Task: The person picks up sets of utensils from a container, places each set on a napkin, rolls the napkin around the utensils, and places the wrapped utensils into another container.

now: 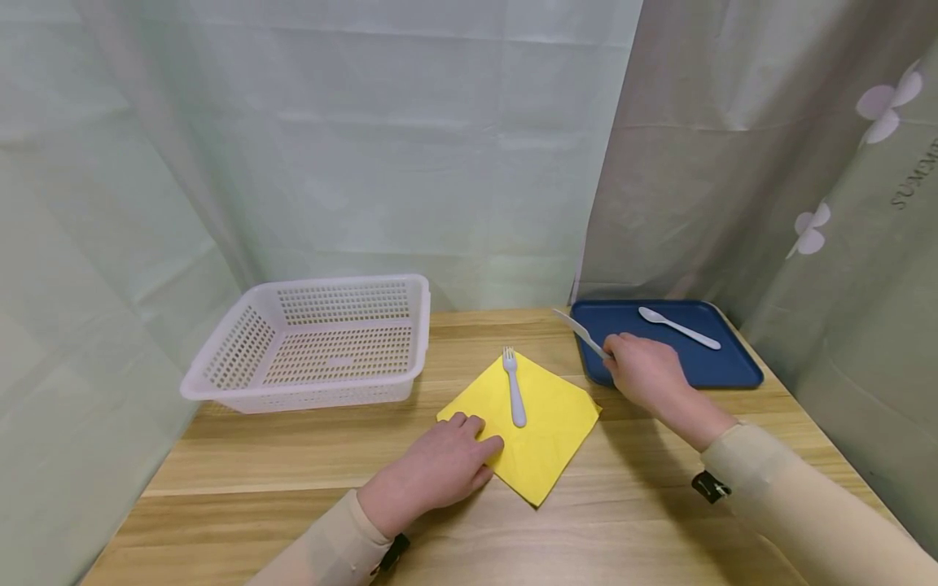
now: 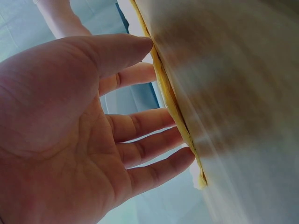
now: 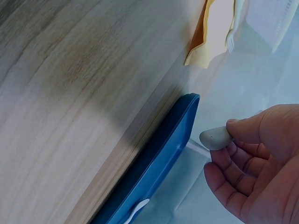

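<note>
A yellow napkin [image 1: 551,431], folded into a square, lies cornerwise on the wooden table with a pale grey fork [image 1: 515,389] on top, tines pointing away. The left hand [image 1: 443,460] rests on the napkin's left edge; in the left wrist view its fingertips touch the yellow edge, fingers spread and fairly straight. Above the left edge of the blue tray [image 1: 703,370], the right hand [image 1: 648,370] pinches a pale knife [image 1: 582,332] by its handle, the blade pointing up and left. In the right wrist view the handle end [image 3: 216,138] shows between thumb and fingers. A spoon [image 1: 680,328] lies in the tray.
A white perforated plastic basket [image 1: 330,391] stands at the back left of the table [image 1: 293,480]. Grey-green curtains [image 1: 410,146] hang behind and along both sides, close to the tray and basket.
</note>
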`<action>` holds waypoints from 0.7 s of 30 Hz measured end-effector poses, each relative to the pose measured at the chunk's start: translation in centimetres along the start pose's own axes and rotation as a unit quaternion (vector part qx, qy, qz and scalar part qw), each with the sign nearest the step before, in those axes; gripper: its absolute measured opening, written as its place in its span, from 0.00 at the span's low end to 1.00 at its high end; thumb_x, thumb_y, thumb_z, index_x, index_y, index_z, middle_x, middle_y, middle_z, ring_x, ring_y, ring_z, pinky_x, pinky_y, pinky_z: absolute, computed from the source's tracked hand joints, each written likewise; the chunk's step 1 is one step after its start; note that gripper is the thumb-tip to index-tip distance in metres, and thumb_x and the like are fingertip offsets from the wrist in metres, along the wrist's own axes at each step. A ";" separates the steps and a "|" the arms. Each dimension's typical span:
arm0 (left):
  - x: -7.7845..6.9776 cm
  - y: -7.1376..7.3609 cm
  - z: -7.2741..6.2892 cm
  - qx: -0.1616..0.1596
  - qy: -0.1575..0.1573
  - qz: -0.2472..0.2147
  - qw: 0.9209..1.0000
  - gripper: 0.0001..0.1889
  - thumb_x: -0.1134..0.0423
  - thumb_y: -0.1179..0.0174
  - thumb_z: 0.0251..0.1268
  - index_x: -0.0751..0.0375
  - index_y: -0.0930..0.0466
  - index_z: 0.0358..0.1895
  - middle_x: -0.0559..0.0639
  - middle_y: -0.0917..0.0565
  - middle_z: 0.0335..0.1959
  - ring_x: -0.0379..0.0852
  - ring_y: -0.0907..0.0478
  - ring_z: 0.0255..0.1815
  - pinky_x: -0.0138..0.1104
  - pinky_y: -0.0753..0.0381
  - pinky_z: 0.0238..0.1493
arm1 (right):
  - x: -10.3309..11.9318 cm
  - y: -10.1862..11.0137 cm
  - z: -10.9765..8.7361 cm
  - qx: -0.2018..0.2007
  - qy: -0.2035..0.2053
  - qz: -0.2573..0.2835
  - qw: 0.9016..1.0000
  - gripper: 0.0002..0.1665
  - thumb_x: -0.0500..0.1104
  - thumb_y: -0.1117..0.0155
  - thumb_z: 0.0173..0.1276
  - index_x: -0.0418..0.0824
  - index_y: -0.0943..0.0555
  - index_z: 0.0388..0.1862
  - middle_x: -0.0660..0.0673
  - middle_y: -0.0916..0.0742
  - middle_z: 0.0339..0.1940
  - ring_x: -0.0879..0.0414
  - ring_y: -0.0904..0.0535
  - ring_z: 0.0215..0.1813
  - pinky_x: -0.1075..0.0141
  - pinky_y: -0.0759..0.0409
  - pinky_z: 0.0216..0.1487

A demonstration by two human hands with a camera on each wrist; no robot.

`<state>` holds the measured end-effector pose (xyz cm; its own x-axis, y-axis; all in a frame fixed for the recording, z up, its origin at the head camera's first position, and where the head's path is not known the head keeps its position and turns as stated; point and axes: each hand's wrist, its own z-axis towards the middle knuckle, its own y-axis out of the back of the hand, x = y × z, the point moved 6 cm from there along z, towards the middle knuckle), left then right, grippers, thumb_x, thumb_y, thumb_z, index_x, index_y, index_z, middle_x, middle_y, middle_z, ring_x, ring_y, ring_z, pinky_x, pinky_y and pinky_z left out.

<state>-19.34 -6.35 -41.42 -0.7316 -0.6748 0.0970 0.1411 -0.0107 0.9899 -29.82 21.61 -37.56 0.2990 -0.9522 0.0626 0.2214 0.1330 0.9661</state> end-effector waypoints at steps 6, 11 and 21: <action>0.0 0.1 0.0 -0.002 -0.001 0.000 1.000 0.09 0.53 0.28 0.75 0.49 0.17 0.47 0.52 0.19 0.43 0.51 0.23 0.41 0.42 0.20 0.39 | 0.4 -0.1 0.0 0.004 0.001 0.001 1.000 0.06 0.39 0.25 0.76 0.41 0.16 0.41 0.49 0.19 0.29 0.53 0.25 0.27 0.56 0.24 0.27; -0.1 0.2 -0.1 -0.004 -0.002 0.001 1.000 0.09 0.53 0.28 0.75 0.49 0.18 0.47 0.52 0.19 0.43 0.51 0.22 0.42 0.42 0.20 0.40 | 0.8 -0.1 0.1 0.012 -0.003 0.006 1.000 0.05 0.39 0.25 0.77 0.41 0.15 0.42 0.49 0.20 0.28 0.53 0.26 0.27 0.57 0.25 0.28; -0.1 0.2 0.0 -0.009 -0.006 0.002 1.000 0.09 0.53 0.28 0.75 0.50 0.18 0.46 0.52 0.19 0.42 0.51 0.22 0.41 0.42 0.20 0.40 | 1.4 -0.1 0.0 0.006 0.005 0.014 1.000 0.06 0.39 0.24 0.76 0.41 0.15 0.41 0.49 0.20 0.27 0.53 0.26 0.26 0.58 0.26 0.27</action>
<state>-19.22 -6.35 -41.19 -0.7386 -0.6662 0.1026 0.1562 -0.0212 0.9875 -29.45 20.24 -37.57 0.3151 -0.9450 0.0875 0.2008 0.1565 0.9671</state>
